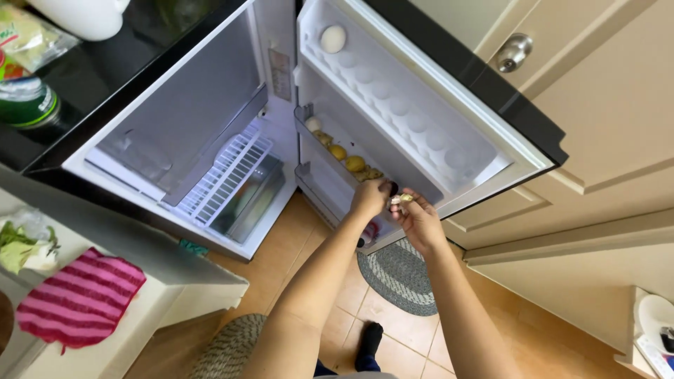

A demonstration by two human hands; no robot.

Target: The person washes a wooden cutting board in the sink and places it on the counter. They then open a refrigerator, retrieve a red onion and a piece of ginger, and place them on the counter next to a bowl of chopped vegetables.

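Observation:
A small fridge [175, 105] stands open, its door [421, 91] swung out to the right. My left hand [370, 198] reaches into the middle door shelf [309, 140] and closes on a small dark item I cannot identify. My right hand [419, 219] is beside it, pinching a small pale yellowish piece [404, 199] between its fingers. The shelf holds several yellow and brown lumps [347, 159] and a white round item [313, 124]. A single egg [333, 38] sits in the egg tray at the door's top.
A wire rack [225, 172] and glass drawer lid sit inside the fridge. On its black top stand a green can [28, 102] and a white vessel [81, 15]. A pink striped cloth [77, 298] lies on the white counter at left. Grey round mat [399, 275] on tiled floor.

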